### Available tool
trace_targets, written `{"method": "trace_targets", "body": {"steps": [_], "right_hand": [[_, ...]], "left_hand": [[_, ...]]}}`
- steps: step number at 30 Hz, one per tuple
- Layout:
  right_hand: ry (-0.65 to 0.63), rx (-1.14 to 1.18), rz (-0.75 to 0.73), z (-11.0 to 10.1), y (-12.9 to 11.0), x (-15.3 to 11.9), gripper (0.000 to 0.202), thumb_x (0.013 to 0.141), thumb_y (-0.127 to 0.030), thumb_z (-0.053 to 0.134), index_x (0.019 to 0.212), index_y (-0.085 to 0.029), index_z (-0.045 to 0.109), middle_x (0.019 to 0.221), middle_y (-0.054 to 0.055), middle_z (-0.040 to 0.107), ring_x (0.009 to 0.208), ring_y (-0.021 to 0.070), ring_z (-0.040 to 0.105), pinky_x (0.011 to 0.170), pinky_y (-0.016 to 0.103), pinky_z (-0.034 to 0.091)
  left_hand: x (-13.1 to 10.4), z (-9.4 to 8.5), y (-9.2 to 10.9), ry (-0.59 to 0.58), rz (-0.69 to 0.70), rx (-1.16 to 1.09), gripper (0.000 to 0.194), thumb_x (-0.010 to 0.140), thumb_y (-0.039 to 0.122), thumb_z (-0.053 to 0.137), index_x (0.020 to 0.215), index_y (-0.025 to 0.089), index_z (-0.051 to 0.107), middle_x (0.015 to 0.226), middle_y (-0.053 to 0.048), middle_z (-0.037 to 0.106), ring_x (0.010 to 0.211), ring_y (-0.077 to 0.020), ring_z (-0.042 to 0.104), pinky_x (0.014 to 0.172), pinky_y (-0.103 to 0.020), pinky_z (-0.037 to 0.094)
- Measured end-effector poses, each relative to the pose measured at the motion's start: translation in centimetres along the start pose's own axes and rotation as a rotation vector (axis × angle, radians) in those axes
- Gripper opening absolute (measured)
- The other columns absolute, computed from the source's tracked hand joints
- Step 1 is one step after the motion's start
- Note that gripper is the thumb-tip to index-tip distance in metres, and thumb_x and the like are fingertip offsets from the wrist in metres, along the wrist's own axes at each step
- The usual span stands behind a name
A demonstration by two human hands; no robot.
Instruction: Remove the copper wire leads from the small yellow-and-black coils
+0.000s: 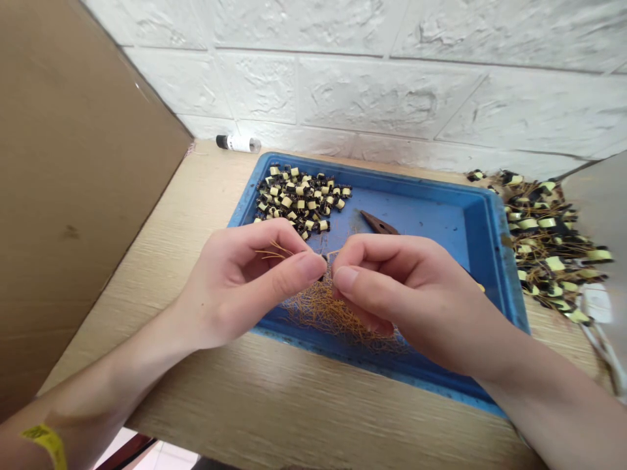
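Note:
Over the blue tray point(377, 375), my left hand point(259, 281) pinches a small transformer point(324, 259) between thumb and forefinger. Only its black edge shows; the fingers cover the rest. Thin copper-coloured wires point(274, 250) stick out behind that thumb. Close by on the right, my right hand point(396, 281) is closed in a pinch at a thin wire point(334, 252) by the transformer. Its fingertips hide most of that wire. Beneath both hands lies a tangled heap of cut wire point(337, 320).
Many black-and-yellow transformers point(298, 196) are piled in the tray's far left. Rusty pliers point(379, 223) lie mid-tray. More transformers with long wires point(551, 241) are heaped right of the tray, near a white cable point(605, 346). A small bottle point(238, 143) lies by the wall; cardboard point(83, 163) stands left.

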State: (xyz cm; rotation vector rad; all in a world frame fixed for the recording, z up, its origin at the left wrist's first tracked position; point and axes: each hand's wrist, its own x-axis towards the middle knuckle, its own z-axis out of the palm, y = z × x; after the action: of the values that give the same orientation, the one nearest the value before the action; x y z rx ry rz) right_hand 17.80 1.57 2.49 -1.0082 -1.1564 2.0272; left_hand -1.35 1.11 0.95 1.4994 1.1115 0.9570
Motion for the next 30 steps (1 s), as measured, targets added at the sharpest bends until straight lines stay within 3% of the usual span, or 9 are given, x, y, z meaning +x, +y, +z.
{"method": "trace_targets", "body": {"steps": [22, 30], "right_hand": [[0.011, -0.053, -0.017, -0.07, 0.04, -0.11, 0.019, 0.078, -0.018, 0.079, 0.069, -0.018, 0.062, 0.054, -0.009, 0.046, 0.046, 0.0037, 0.035, 0.040, 0.017, 0.027], [0.008, -0.048, -0.011, -0.05, 0.19, -0.15, 0.017, 0.077, -0.015, 0.081, 0.072, -0.019, 0.064, 0.054, -0.009, 0.047, 0.046, 0.0030, 0.035, 0.040, 0.017, 0.027]], "left_hand": [[-0.18, -0.24, -0.12, -0.046, 0.004, -0.004, 0.017, 0.086, 0.025, 0.070, 0.071, 0.020, 0.068, 0.057, 0.004, 0.055, 0.051, -0.0092, 0.048, 0.044, -0.020, 0.037], [0.06, -0.11, 0.10, -0.056, 0.003, 0.003, 0.017, 0.086, 0.024, 0.070, 0.069, 0.019, 0.066, 0.056, 0.004, 0.054, 0.050, -0.0083, 0.047, 0.044, -0.018, 0.038]]}}
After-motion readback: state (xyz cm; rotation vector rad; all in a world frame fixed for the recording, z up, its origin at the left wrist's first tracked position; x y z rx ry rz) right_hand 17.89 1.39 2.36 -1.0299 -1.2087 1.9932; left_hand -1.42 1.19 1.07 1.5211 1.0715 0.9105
